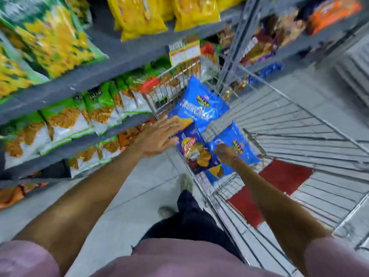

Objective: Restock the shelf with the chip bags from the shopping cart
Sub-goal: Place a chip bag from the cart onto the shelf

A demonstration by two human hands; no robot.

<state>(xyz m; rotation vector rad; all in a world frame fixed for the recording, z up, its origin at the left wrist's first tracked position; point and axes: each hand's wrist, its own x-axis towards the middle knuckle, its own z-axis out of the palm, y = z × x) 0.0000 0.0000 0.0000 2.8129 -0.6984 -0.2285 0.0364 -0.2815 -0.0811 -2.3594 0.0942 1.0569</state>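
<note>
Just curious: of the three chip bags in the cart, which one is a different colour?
The dark navy bag lying between the hands. The other two are bright blue: one stands farther back, one lies under the right hand.

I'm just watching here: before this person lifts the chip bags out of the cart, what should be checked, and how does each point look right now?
1. Bags within reach: ok. Three bags stand in the cart: a light blue bag, a dark blue bag, and a second light blue bag.
2. Left hand has a grip: not ok; it is flat and open against the dark blue bag.
3. Right hand has a grip: cannot tell; its fingers rest on the second light blue bag, blurred.
4. Shelf has room: cannot tell; the visible rows look full.
5. Floor between cart and shelf is free: ok.
</note>
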